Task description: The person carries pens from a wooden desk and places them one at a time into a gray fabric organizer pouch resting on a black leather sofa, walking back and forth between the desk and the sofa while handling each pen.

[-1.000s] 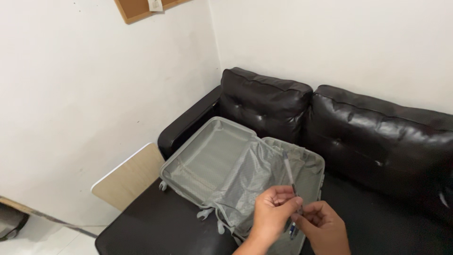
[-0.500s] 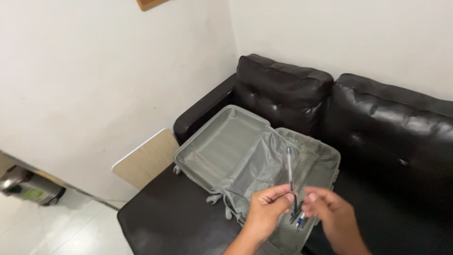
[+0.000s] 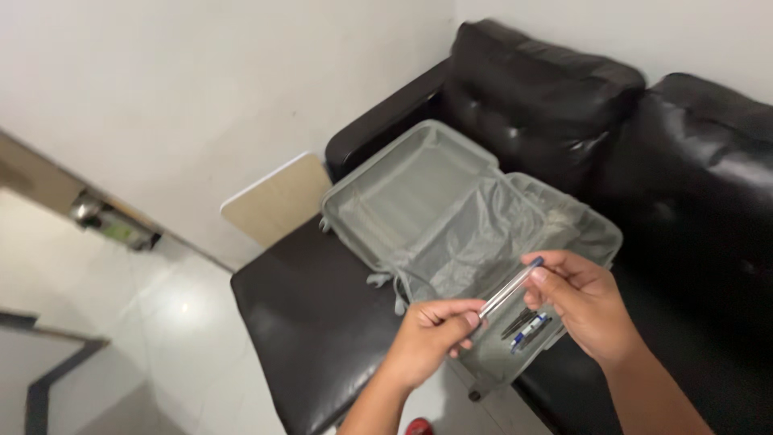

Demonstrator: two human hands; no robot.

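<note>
Grip: both hands pinch one clear pen (image 3: 510,287), each at one end.
Left hand (image 3: 432,334): thumb and forefinger closed on the pen's near, lower end.
Right hand (image 3: 584,300): fingertips closed on the far, upper end with the dark cap.
Pen position: tilted, rising from left to right, held in the air above the near right part of the open suitcase (image 3: 419,201).
Suitcase: grey, lined with grey fabric, lying open on the black leather sofa (image 3: 692,153).
Loose pens (image 3: 527,329): several lie inside the suitcase, below the held pen.
Board (image 3: 278,197): pale wooden panel at the sofa's left end, against the wall.
</note>
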